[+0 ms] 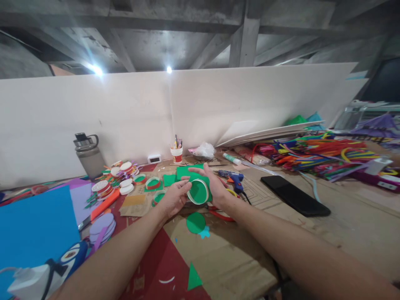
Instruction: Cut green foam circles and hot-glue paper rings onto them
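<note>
Between my two hands is a white-rimmed ring (189, 199) with a green sheet across its opening, tilted toward me. My left hand (176, 198) pinches the ring's left rim with thumb and fingers. On the other side, my right hand (218, 188) supports the ring and green sheet, its fingers stretched upward and partly hidden. Similar rings with green inside, such as this red and white one (153, 183), stand to the left. Below my hands lies a green disc (196, 223), touching a small light-blue cutout (204, 232).
A blue glue gun (236, 181) and a black phone (293, 195) lie to the right. At left are an orange cutter knife (104, 205), lilac discs (102, 227), a blue sheet (34, 233) and a grey bottle (89, 158). Colourful pipe cleaners (328, 154) fill the back right.
</note>
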Available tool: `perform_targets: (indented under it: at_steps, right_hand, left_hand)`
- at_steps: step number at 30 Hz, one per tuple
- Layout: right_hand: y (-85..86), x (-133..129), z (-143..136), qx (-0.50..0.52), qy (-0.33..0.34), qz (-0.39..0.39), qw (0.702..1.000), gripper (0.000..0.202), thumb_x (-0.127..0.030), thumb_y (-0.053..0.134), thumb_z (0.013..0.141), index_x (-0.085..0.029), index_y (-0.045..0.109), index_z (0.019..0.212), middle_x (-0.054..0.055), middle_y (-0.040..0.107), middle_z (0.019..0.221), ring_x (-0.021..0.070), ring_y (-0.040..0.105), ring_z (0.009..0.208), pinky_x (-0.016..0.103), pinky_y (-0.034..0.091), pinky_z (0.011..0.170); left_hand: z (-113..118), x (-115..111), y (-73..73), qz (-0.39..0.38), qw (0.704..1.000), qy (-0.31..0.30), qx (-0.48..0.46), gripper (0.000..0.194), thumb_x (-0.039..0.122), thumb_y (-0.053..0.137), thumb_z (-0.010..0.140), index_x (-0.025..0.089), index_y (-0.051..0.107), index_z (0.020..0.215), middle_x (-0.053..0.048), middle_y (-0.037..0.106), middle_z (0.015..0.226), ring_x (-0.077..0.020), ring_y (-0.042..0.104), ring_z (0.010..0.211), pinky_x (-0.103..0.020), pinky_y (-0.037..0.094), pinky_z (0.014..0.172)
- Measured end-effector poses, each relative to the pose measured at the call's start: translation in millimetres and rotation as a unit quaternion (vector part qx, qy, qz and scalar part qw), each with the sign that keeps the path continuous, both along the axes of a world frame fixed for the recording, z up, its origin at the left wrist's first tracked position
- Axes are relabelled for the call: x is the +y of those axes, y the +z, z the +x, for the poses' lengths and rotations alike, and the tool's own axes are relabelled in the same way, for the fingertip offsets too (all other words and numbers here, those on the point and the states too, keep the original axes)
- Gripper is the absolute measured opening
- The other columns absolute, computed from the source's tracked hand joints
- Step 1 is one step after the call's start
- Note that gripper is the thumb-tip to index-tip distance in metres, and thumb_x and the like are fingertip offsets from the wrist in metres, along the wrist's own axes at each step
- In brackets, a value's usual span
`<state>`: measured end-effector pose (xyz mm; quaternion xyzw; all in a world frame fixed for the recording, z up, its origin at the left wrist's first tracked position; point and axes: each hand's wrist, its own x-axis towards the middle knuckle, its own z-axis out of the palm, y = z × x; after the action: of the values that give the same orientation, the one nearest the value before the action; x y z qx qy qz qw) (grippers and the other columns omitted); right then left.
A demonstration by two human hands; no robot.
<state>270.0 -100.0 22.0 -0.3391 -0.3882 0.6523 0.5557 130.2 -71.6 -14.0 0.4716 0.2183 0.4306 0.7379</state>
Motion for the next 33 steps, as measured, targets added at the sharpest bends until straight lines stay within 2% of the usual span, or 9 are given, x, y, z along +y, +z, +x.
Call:
perform_targets:
  at_steps: [13, 19, 33]
  right_hand:
    - [2.5, -0.4, 1.3, -0.006, -0.002, -0.002, 1.0, 0.059, -0.064, 0.032, 0.09, -0.021, 0.059, 0.12, 0.009, 0.074, 0.098, 0.0247, 0.071, 0.084, 0.042, 0.057, 0.072]
    - [0.5, 2.6, 2.6, -0.011, 0.006, 0.011, 1.0, 0.058, -0.064, 0.033, 0.09, -0.023, 0.06, 0.12, 0.008, 0.074, 0.098, 0.0243, 0.071, 0.085, 0.042, 0.057, 0.073]
    - [-0.7, 3.9, 3.8, -0.03, 0.009, 0.014, 0.999, 0.059, -0.063, 0.033, 0.09, -0.022, 0.057, 0.125, 0.009, 0.073, 0.102, 0.0239, 0.071, 0.084, 0.04, 0.057, 0.071]
  left_hand:
    - [-0.2, 2.6, -3.2, 0.024, 1.0, -0.014, 0.008, 0.029, 0.033, 0.074, 0.074, 0.013, 0.068, 0.094, -0.007, 0.071, 0.086, -0.0158, 0.066, 0.073, -0.029, 0.051, 0.073]
    - [-0.6, 2.4, -1.7, 0.025, 0.999, -0.024, 0.017, 0.032, 0.035, 0.075, 0.072, 0.012, 0.069, 0.094, -0.009, 0.072, 0.087, -0.0195, 0.068, 0.078, -0.031, 0.051, 0.076]
    - [0.7, 2.3, -2.0, 0.009, 1.0, -0.016, 0.002, 0.029, 0.031, 0.077, 0.071, 0.01, 0.068, 0.089, -0.008, 0.071, 0.081, -0.017, 0.067, 0.073, -0.027, 0.052, 0.07]
